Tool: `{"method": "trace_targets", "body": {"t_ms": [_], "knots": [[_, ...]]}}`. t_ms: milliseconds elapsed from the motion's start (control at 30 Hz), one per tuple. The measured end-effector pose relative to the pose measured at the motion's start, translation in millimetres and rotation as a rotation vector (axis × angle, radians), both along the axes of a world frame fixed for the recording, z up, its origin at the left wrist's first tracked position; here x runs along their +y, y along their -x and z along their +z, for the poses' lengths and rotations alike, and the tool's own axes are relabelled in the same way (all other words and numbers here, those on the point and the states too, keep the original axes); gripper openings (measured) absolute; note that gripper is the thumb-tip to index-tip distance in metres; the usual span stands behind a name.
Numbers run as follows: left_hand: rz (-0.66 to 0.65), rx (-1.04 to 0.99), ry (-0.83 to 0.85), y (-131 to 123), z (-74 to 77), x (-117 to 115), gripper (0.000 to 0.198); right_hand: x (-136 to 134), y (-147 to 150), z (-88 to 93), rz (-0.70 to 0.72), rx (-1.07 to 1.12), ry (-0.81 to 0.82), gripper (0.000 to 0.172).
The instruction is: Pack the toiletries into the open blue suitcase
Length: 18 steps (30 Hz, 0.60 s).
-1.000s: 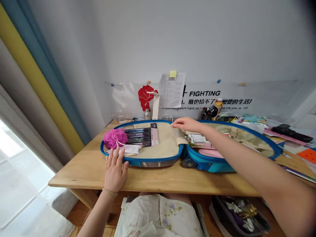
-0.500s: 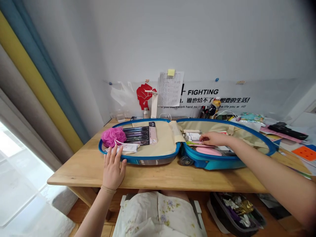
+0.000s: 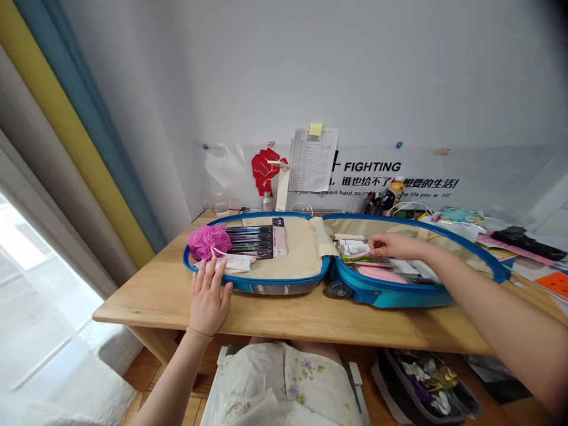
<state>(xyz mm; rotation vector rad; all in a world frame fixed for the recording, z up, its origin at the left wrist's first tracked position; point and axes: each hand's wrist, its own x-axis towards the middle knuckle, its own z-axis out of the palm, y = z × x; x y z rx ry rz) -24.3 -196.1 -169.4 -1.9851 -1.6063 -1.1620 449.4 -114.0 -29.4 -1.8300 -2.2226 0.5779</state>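
Note:
A blue suitcase [image 3: 275, 283] lies opened flat on the wooden table. My left hand [image 3: 210, 302] rests with fingers stretched over the front rim of its left half, beside a purple bath puff [image 3: 208, 241] and a white tube [image 3: 237, 262]. A pack of toothbrushes [image 3: 251, 241] lies in that half too. Over the right half, my right hand [image 3: 390, 245] has its fingertips pinched on a thin pink stick-like item [image 3: 360, 255], whose kind I cannot make out. Near it are a white bottle [image 3: 352, 247], a green item [image 3: 364, 259] and a pink oval item [image 3: 381, 274].
Behind the suitcase stand a white lamp [image 3: 283, 188], a small bottle [image 3: 267, 201] and a yellow-capped bottle [image 3: 396, 192]. Papers and a black pouch [image 3: 530, 242] crowd the table's right end. A dark bin [image 3: 432, 384] sits on the floor below.
My right hand has risen slightly, its fingertips pinching the thin pink item. My left hand stays on the suitcase rim. The whole view has shifted a little.

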Motion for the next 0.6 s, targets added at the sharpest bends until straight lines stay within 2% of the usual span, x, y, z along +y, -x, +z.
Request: {"method": "trace_targets", "body": {"t_ms": [133, 233, 300, 433, 500, 600], "knots": [[0.003, -0.011, 0.011, -0.6, 0.7, -0.8, 0.052, 12.1, 1.1, 7.3, -0.091, 0.114, -0.100, 0.045], [-0.004, -0.004, 0.002, -0.3, 0.2, -0.8, 0.052, 17.1, 26.1, 15.9, -0.137, 0.246, -0.168, 0.056], [-0.007, 0.002, -0.017, 0.2, -0.2, -0.5, 0.052, 16.9, 55.5, 21.7, -0.063, 0.254, -0.140, 0.058], [-0.011, 0.031, -0.041, 0.9, -0.3, 0.2, 0.050, 15.3, 127.8, 24.4, 0.262, 0.012, -0.113, 0.042], [-0.009, 0.040, -0.040, 0.8, -0.1, 0.3, 0.050, 16.8, 161.4, 19.1, 0.379, -0.117, -0.106, 0.037], [-0.003, 0.033, -0.033, 0.4, 0.1, 0.1, 0.050, 22.2, 199.5, 4.9, 0.440, -0.208, -0.087, 0.033]]}}
